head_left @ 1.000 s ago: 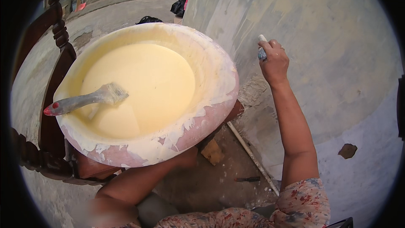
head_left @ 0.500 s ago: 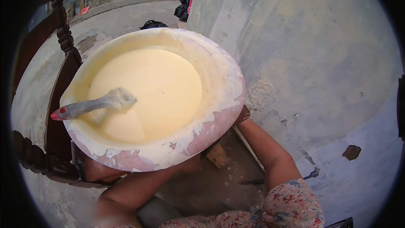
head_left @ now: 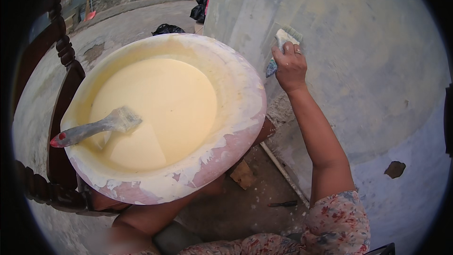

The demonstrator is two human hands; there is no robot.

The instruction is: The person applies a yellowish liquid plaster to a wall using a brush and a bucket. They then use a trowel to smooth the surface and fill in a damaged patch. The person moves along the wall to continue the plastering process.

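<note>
My right hand (head_left: 290,68) is closed round a second paintbrush (head_left: 288,35), its ferrule smeared with cream paint and its bristles against the grey, streaky wall (head_left: 373,66). The blue-patterned handle end sticks out below my fingers. Left of that hand is a wide, pinkish basin (head_left: 236,148) with a paint-crusted rim, tilted and holding pale yellow paint (head_left: 174,99). A grey paintbrush (head_left: 89,130) with a red tip leans across its left rim, bristles in the paint. My left forearm (head_left: 155,210) runs under the basin, which hides my left fingers.
A dark carved wooden chair (head_left: 66,113) stands left of and under the basin. Below lie a wood block (head_left: 243,174), a pale pole (head_left: 285,174) and a small dark tool (head_left: 283,203). Black bags (head_left: 199,7) sit beyond the basin; the wall has a dark hole (head_left: 395,169).
My right hand has come out from behind the basin and reached up to the wall with a paintbrush. The basin has shifted slightly left and down in view.
</note>
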